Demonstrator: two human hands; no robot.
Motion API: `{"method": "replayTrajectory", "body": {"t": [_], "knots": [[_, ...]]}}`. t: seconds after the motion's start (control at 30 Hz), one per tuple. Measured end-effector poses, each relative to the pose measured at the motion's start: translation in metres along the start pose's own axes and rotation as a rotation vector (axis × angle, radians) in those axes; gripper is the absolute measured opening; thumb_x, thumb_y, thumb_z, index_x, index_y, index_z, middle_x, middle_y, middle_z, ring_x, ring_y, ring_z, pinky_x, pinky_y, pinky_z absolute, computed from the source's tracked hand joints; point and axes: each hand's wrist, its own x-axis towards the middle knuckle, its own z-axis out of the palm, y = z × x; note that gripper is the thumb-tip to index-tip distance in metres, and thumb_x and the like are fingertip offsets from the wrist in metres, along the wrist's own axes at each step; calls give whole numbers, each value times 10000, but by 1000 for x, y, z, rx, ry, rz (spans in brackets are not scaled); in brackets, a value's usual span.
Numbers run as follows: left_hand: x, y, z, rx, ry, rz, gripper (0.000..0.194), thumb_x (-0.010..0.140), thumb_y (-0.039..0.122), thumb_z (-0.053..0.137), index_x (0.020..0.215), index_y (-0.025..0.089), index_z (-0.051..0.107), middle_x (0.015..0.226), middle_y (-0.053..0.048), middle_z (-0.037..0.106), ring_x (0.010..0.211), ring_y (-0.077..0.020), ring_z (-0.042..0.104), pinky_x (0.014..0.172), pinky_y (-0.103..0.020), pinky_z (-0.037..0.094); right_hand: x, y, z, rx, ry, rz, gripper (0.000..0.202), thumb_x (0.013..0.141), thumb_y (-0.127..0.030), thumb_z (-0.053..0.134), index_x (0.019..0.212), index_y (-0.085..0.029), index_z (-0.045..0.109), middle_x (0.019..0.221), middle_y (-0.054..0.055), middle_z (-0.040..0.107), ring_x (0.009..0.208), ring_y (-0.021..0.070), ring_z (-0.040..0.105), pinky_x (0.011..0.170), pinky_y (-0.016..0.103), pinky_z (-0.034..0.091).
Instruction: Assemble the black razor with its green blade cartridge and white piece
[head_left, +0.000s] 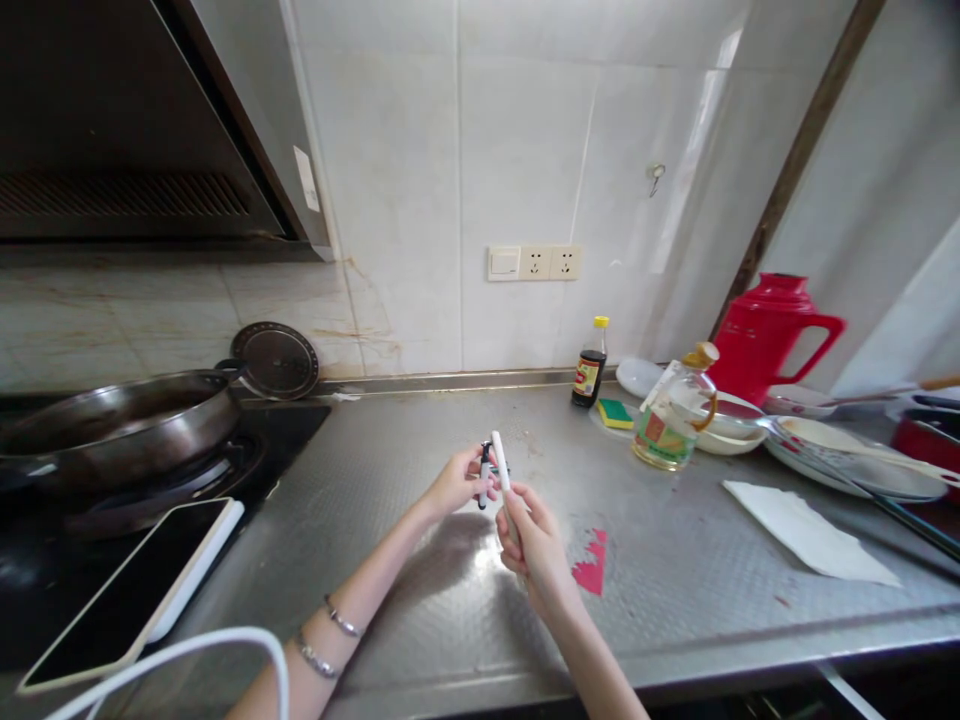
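Grips white stick [499, 455] in curled right hand [535, 540], pinches small tool [484, 484] in half-curled left hand [454, 486], left of red scrap [592, 568].

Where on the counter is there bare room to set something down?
Bare steel counter lies between the stove and the left hand, and between the red scrap and white paper. The right rear is crowded: glass jug, plate, red thermos.

Left hand [451, 487] and right hand [537, 540] — close together
Left one pinching, right one curled in a grip — left forearm [384, 568] and right forearm [581, 645] slanting inward
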Motion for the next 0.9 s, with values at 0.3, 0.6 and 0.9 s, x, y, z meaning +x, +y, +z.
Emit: {"method": "replayTrajectory", "body": {"t": [0.3,0.6,0.9], "knots": [[2,-5,-1,19,30,1,370,646,207,649,980,149,499,747,-32,622,623,-136,612,496,-194,427,-4,5,2,-3,-20,-7,385,700,-505,617,912,-207,497,516,-93,442,307,-5,204,291,124,99],[0,0,0,39,28,1,320,626,160,641,915,145,506,689,-17,603,609,-129,583,514,-204,424,-7,13,5,-11,-21,4,401,703,-509,614,940,-208,496,526,-87,454,313,-3,215,294,124,123],[2,-1,0,42,29,59,253,656,139,621,867,159,482,692,-16,591,635,-134,586,580,-232,446,-17,17,1,-62,-72,3,386,757,-487,568,996,-190,506,530,-72,472,303,0,218,277,125,135]]}}
